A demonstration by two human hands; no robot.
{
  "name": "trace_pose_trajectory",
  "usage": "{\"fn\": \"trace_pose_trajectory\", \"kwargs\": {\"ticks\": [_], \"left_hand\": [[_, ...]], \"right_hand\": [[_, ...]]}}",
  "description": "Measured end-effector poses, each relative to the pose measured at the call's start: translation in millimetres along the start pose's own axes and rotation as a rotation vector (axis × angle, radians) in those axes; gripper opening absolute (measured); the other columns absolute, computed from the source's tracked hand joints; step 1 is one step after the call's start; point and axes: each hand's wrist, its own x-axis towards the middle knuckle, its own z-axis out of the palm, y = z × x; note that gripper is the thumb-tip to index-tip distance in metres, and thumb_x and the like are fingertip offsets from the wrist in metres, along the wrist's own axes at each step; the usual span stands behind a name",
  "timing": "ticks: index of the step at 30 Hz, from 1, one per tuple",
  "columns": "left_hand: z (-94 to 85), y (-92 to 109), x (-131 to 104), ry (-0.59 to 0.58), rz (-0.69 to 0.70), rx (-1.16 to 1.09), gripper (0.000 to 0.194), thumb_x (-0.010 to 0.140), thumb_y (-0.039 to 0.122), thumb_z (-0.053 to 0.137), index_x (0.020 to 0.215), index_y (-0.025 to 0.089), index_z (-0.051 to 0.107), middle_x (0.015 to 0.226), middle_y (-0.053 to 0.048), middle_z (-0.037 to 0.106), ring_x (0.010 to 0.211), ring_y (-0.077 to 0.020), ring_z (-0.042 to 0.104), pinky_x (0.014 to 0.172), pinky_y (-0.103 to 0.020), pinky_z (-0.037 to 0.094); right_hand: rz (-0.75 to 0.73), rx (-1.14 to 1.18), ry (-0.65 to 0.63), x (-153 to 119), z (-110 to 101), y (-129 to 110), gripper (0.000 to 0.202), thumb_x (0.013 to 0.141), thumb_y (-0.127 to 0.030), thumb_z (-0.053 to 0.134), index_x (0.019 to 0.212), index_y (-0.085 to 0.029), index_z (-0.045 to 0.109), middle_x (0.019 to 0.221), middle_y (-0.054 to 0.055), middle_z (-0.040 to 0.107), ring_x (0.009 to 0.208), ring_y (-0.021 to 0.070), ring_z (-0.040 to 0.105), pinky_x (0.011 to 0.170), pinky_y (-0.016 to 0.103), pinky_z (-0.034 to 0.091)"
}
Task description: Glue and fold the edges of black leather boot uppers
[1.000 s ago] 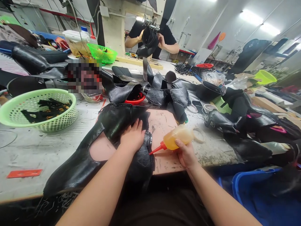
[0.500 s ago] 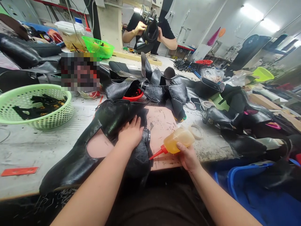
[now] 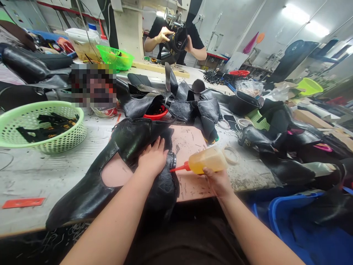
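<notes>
A black leather boot piece (image 3: 82, 191) lies on the table over a pink board (image 3: 190, 141), its zipper edge near the middle. My left hand (image 3: 153, 156) rests flat on the leather beside the zipper, fingers spread and holding nothing. In my right hand (image 3: 219, 180) is a squeeze bottle (image 3: 208, 160) of amber liquid, held nearly level. Its red nozzle (image 3: 180, 168) points left, with the tip at the leather close to the zipper edge. Whether the tip touches cannot be made out.
On the left stand a pale green basket (image 3: 63, 138) of black pieces and a red strip (image 3: 23, 202). More black boot pieces (image 3: 184, 105) lie behind. A blue bin (image 3: 286, 213) is at lower right. Across the table a person (image 3: 197, 44) handles a boot.
The bottle in my right hand has tipped more level, and its red nozzle tip has moved up and left. My left hand stays in place. The person opposite has turned the boot slightly.
</notes>
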Motion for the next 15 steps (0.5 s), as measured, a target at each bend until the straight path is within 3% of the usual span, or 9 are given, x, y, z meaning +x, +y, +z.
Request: {"fn": "trace_pose_trajectory", "kwargs": {"ticks": [2,5,7,9,11,15], "left_hand": [[1.4,-1,0,0.008,-0.001,0.006,0.049,0.089,0.037,0.032,0.136,0.021,0.032,0.144,-0.001,0.027,0.125,-0.0284,0.033,0.103,-0.042,0.030],[0.4,-2,0,0.055,0.021,0.055,0.048,0.089,0.037,0.033,0.135,0.020,0.034,0.143,-0.002,0.032,0.121,-0.0291,0.037,0.099,-0.042,0.034],[-4.1,0,-3,0.094,0.052,0.097,0.045,0.089,0.033,0.033,0.130,0.016,0.040,0.138,-0.007,0.038,0.117,-0.0292,0.040,0.095,-0.040,0.036],[-11.3,4,-8,0.113,0.092,0.131,0.038,0.089,0.025,0.031,0.118,0.011,0.051,0.126,-0.014,0.049,0.109,-0.0286,0.046,0.091,-0.040,0.037],[-20.2,10,-17,0.104,0.140,0.168,0.033,0.087,0.014,0.030,0.102,0.009,0.059,0.105,-0.016,0.058,0.098,-0.0279,0.052,0.084,-0.040,0.039],[-43.2,15,-48,0.040,0.256,0.218,0.020,0.080,0.011,0.043,0.087,0.010,0.062,0.083,-0.013,0.062,0.079,-0.0263,0.058,0.070,-0.037,0.043]], "right_hand": [[-0.150,-0.118,0.023,3,1,-7,0.054,0.056,-0.035,0.077,0.102,-0.020,0.053,0.093,0.005,0.063,0.086,0.0236,0.061,0.075,0.041,0.051],[-0.582,-0.437,0.015,8,0,-30,0.060,0.057,-0.030,0.077,0.109,-0.023,0.047,0.114,0.009,0.056,0.104,0.0275,0.055,0.087,0.046,0.045],[-0.933,-0.715,-0.066,14,-4,-50,0.062,0.061,-0.024,0.075,0.114,-0.025,0.042,0.128,0.010,0.047,0.116,0.0283,0.047,0.093,0.046,0.040],[-1.186,-1.025,-0.169,22,-12,-68,0.053,0.070,-0.015,0.065,0.115,-0.025,0.041,0.130,0.010,0.047,0.119,0.0263,0.044,0.095,0.044,0.037],[-1.262,-1.372,-0.245,33,-22,-81,0.039,0.076,-0.007,0.053,0.111,-0.022,0.046,0.122,0.010,0.055,0.113,0.0248,0.049,0.093,0.041,0.036],[-1.114,-1.945,-0.317,53,-42,-82,0.025,0.074,-0.002,0.047,0.090,-0.015,0.061,0.096,0.012,0.065,0.093,0.0268,0.057,0.087,0.042,0.037]]}}
